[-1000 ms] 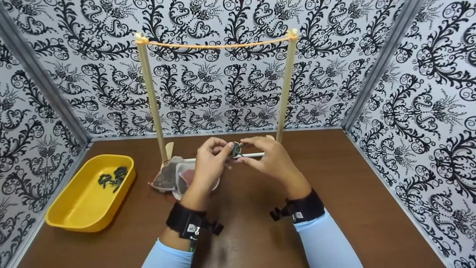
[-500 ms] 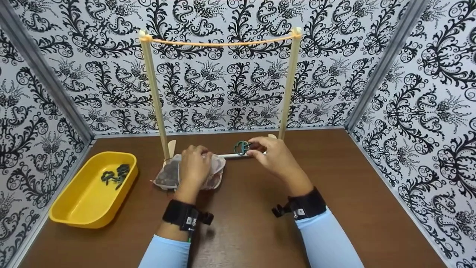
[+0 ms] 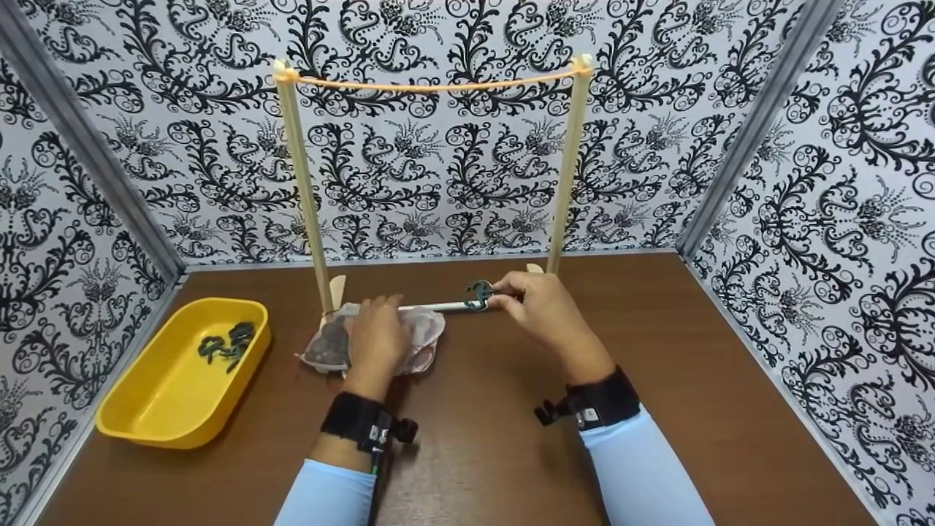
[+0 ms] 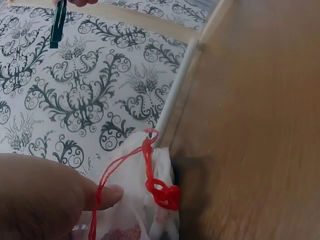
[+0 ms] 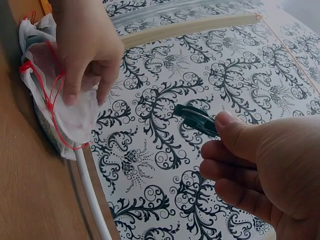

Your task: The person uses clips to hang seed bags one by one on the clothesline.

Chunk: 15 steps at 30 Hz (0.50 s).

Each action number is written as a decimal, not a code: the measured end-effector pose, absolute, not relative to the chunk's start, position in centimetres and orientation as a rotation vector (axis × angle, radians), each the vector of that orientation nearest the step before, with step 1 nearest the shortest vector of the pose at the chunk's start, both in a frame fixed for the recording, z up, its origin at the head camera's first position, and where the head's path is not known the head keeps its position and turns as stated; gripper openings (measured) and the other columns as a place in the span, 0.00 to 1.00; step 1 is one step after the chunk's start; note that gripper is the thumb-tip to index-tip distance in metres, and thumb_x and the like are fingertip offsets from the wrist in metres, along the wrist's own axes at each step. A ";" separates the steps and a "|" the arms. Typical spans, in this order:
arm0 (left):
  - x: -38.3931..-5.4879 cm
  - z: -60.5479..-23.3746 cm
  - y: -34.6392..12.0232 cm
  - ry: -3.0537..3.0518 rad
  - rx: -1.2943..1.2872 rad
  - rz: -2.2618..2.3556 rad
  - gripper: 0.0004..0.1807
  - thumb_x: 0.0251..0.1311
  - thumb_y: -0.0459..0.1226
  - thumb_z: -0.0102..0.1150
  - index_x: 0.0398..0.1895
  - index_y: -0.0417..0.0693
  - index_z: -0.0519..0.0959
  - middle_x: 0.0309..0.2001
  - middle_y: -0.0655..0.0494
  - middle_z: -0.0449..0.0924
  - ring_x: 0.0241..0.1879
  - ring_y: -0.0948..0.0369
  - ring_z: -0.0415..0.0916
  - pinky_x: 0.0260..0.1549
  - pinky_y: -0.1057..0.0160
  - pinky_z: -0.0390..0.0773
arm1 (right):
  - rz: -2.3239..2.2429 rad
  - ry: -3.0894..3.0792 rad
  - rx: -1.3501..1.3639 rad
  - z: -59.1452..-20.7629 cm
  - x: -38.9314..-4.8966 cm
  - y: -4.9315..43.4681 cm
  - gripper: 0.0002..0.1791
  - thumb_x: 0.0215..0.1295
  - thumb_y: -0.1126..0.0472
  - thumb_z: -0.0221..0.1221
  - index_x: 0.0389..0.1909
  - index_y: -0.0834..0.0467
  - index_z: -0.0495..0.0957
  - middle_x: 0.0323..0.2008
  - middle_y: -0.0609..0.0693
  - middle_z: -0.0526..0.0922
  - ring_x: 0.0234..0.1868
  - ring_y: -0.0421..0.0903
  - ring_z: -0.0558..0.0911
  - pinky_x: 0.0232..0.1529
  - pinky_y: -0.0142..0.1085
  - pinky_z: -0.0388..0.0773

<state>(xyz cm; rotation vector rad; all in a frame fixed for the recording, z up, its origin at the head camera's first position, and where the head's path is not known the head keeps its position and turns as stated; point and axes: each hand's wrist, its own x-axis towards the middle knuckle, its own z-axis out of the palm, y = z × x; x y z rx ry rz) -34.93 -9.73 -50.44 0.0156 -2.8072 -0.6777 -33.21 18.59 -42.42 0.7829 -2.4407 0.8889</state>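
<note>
My right hand [image 3: 542,310] pinches a dark green plastic clip [image 3: 478,295] between thumb and fingers, above the white rod. From the side, the right wrist view shows the clip [image 5: 196,120] jutting out past the thumb tip. Over a white mesh drawstring bag [image 3: 427,337] at centre left is my left hand [image 3: 378,337]. Its thumb and fingers pinch the thin mesh, as the right wrist view shows of that hand [image 5: 90,55]. A red drawstring [image 4: 162,194] with a knot hangs by the left thumb. The hand hides part of the bag.
Behind the hands stands a wooden frame with two posts [image 3: 303,183], an orange cord [image 3: 431,88] strung across the top and a white rod [image 3: 445,307] along the base. A mesh bag with dark contents [image 3: 327,345] lies at left. A yellow tray [image 3: 146,409] holds more clips [image 3: 237,342].
Both hands were together at the clip; my left hand has let go and moved left and down to the mesh bag. The right hand keeps the clip and has turned it slightly.
</note>
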 end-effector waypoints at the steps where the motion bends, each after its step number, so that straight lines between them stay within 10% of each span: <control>1: -34.9 -50.4 -9.7 -2.782 0.005 -0.678 0.24 0.71 0.41 0.74 0.68 0.50 0.87 0.66 0.43 0.88 0.70 0.41 0.80 0.66 0.30 0.76 | 0.892 -2.439 0.778 -42.4 -33.2 18.6 0.10 0.67 0.58 0.78 0.43 0.61 0.93 0.38 0.53 0.97 0.33 0.49 0.86 0.71 0.60 0.84; 5: -34.7 -50.0 -9.6 -2.711 -0.041 -0.675 0.10 0.71 0.39 0.73 0.52 0.50 0.92 0.56 0.46 0.91 0.62 0.42 0.83 0.59 0.34 0.79 | 0.889 -2.421 0.764 -42.4 -33.3 18.6 0.10 0.69 0.59 0.78 0.44 0.62 0.93 0.38 0.53 0.97 0.35 0.50 0.82 0.51 0.53 0.85; 15: -33.2 -46.0 -10.3 -2.568 -0.058 -0.812 0.07 0.77 0.40 0.68 0.45 0.46 0.89 0.49 0.45 0.91 0.56 0.41 0.85 0.58 0.35 0.83 | 0.900 -2.412 0.746 -42.4 -33.3 18.7 0.10 0.72 0.61 0.75 0.47 0.63 0.93 0.38 0.55 0.96 0.36 0.49 0.83 0.43 0.44 0.87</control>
